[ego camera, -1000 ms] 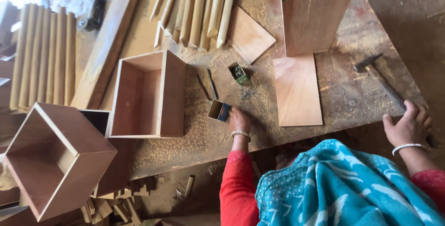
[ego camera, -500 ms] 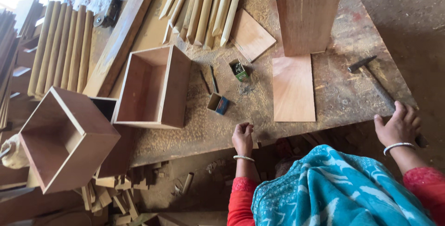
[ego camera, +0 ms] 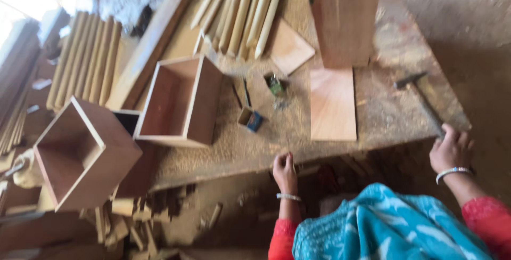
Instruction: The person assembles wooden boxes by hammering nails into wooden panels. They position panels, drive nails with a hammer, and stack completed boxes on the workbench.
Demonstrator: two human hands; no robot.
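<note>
Counter (ego camera: pixel 372 116), rough and dusted with sawdust, carries the work spread out so that each piece lies flat or stands within my reach. Hammer (ego camera: pixel 423 100) lies on it at the right, head away from me, handle running down toward the near edge, where my right hand (ego camera: pixel 451 151) rests over its end. The fingers curl loosely about the handle tip; the blur keeps me from telling whether they grip it or only lie on it. My left hand (ego camera: pixel 285 170) sits at the near edge of the counter, fingers bent and drawn together, holding nothing, fingertips just touching the edge. Flat board (ego camera: pixel 334 103) lies between the two hands, farther in. Tall wooden panel (ego camera: pixel 345 17) stands upright behind it. Small box (ego camera: pixel 250 118) sits near the left hand, open end up. Open wooden box (ego camera: pixel 180 103) rests on its side at the left; a second open box (ego camera: pixel 80 151) tilts off the counter's corner. Wooden sticks (ego camera: pixel 250 9) lie bundled at the far side.
</note>
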